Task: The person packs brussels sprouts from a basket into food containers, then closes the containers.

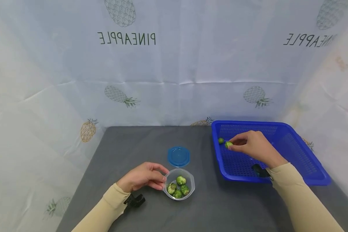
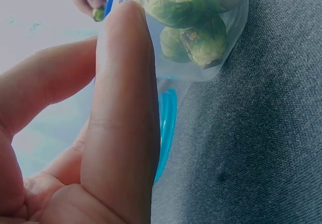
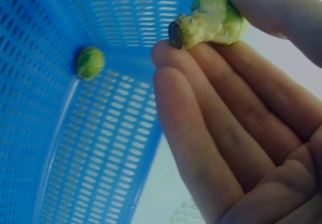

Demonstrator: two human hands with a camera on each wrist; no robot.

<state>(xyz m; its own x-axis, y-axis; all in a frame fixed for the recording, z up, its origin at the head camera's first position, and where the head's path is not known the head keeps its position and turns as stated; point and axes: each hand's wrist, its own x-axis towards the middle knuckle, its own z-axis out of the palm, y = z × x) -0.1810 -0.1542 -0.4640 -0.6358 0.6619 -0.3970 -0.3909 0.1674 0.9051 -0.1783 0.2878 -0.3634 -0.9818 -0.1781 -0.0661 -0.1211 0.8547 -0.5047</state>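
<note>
My right hand (image 1: pixel 256 146) pinches a Brussels sprout (image 1: pixel 228 144) between thumb and fingertips, over the left part of the blue basket (image 1: pixel 224 175). Its cut, browned stem end shows in the right wrist view. Another Brussels sprout (image 3: pixel 90 63) lies in the corner of the basket. On the table, my left hand (image 1: pixel 145 176) holds a clear plastic container (image 1: pixel 193 183) by its left rim, with fingertips and thumb at the edge. Several Brussels sprouts (image 1: pixel 181 180) sit inside the container.
A blue round lid (image 1: pixel 178 156) lies flat on the dark grey table (image 1: pixel 133 141), just behind the container. The basket takes up the table's right side. Pineapple-printed white cloth (image 1: pixel 174 64) hangs behind and along both sides.
</note>
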